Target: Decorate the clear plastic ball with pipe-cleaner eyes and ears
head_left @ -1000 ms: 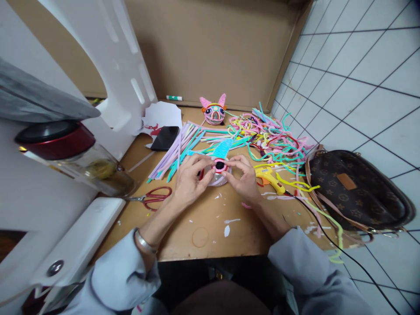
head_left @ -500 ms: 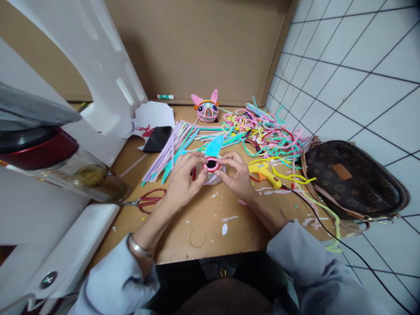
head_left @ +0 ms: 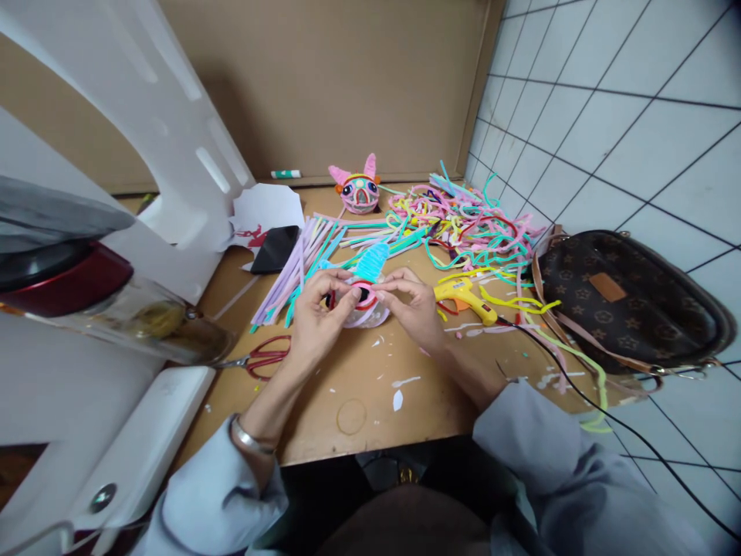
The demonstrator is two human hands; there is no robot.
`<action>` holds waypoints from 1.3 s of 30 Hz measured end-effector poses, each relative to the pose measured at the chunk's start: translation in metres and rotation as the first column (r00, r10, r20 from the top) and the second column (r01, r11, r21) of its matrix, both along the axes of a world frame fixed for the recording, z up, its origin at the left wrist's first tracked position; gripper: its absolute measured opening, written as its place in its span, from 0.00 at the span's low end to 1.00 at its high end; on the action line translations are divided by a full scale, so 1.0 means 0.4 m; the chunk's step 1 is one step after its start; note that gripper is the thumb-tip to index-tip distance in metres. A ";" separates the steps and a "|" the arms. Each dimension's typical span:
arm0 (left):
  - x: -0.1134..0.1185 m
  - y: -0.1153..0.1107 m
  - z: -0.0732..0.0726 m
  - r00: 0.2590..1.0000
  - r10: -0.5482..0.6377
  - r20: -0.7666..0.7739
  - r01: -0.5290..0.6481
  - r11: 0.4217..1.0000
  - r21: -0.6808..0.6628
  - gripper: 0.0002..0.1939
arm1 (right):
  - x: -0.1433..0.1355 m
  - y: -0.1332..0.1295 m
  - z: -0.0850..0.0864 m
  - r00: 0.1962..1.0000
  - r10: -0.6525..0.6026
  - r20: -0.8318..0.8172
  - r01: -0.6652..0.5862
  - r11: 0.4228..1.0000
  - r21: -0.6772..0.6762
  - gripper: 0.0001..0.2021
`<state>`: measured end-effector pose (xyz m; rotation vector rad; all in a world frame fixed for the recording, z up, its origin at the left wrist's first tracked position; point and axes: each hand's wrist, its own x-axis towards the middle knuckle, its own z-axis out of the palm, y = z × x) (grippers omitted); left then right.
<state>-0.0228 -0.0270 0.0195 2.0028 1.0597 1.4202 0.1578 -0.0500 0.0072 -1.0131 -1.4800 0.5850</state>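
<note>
Between my two hands is a small round craft piece [head_left: 366, 315] with pink and red rings around a black centre and a blue fuzzy ear [head_left: 371, 262] standing at its top. My left hand [head_left: 322, 310] pinches its left side, thumb near the black centre. On the right, my right hand [head_left: 412, 306] presses thumb and forefinger together at the ring's edge. Its lower part looks clear and rounded, partly covered by my fingers. Behind it sits a finished-looking pink-eared animal head [head_left: 360, 193].
Colourful pipe cleaners [head_left: 463, 228] are heaped at the back right. Nearby are a yellow glue gun [head_left: 466, 298] with a black cord, a brown handbag [head_left: 631, 301], red-handled scissors [head_left: 267, 357], a black phone [head_left: 276, 249] and a clear jar [head_left: 167, 320].
The craft piece is turned slightly, and my thumbs have shifted around the pink and red ring. The whole view has moved a little.
</note>
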 end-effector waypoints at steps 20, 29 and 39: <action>0.017 -0.008 0.004 0.992 0.092 -0.081 -0.087 0.994 0.060 0.12 | -0.019 0.007 -0.002 0.996 -0.010 -0.090 0.011 1.000 0.003 0.01; 0.018 -0.012 0.010 0.995 0.057 -0.087 -0.048 0.994 0.099 0.13 | -0.037 0.002 -0.009 0.983 -0.133 -0.127 0.133 0.991 -0.009 0.03; -0.005 -0.013 0.032 0.992 -0.122 -0.018 0.121 0.992 -0.048 0.14 | -0.023 -0.005 0.006 0.977 -0.180 -0.115 0.176 0.983 -0.048 0.04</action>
